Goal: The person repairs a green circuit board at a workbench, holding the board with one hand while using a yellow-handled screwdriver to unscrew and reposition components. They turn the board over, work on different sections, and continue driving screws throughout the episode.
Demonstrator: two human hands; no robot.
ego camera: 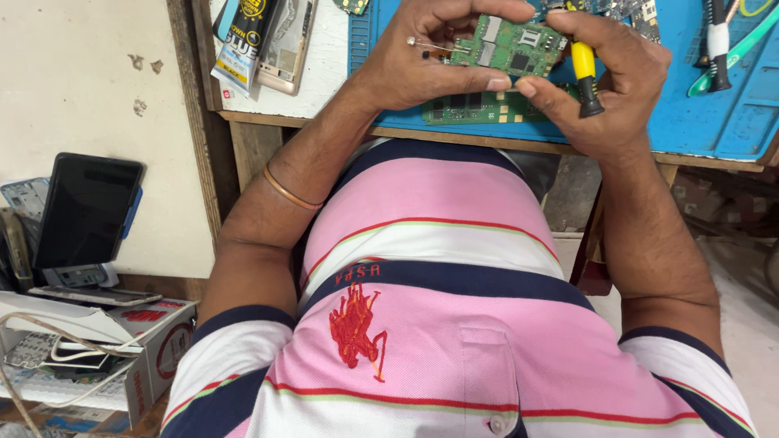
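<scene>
A small green circuit board (pixel 513 47) is held up between both hands above the desk edge. My left hand (pixel 422 57) grips its left side, with thin metal tweezers (pixel 434 49) tucked between the fingers. My right hand (pixel 613 77) holds the board's right side and also clasps a yellow and black screwdriver (pixel 584 73), tip hidden. A second green board (pixel 479 107) lies on the blue work mat (pixel 730 113) just below the hands.
A glue tube (pixel 243 40) and a phone frame (pixel 288 40) lie on the white desk top at left. Green and black tools (pixel 722 40) rest on the mat at right. A dark tablet (pixel 85 211) and open boxes (pixel 122 341) stand at lower left.
</scene>
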